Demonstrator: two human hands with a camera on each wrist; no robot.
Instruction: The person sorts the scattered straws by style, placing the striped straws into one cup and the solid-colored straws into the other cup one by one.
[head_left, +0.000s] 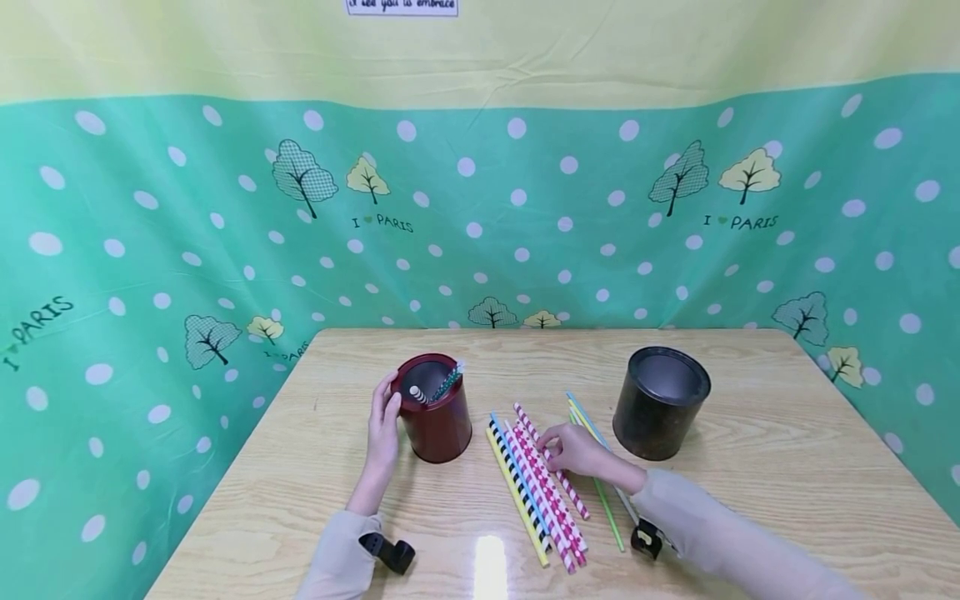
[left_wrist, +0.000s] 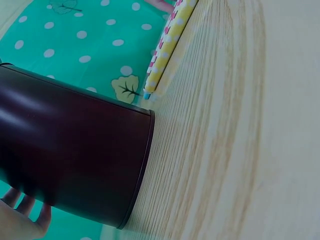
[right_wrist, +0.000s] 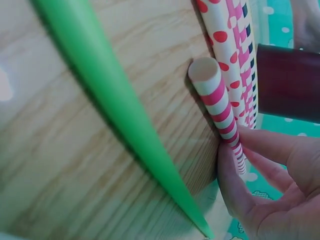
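Note:
A dark red canister stands upright on the table, with a black-and-white straw and a dark green patterned straw leaning inside it. My left hand rests against its left side near the rim, fingertips touching the wall. Between thumb and fingers, my right hand pinches a pink-and-white striped paper straw, which lies at the right edge of a row of straws. That row includes a yellow straw, a blue one and a red-dotted one.
An upright black canister stands at the right, beyond my right hand. Between it and the row lie a few thinner straws, among them a green straw and a blue straw. A polka-dot curtain hangs behind the wooden table.

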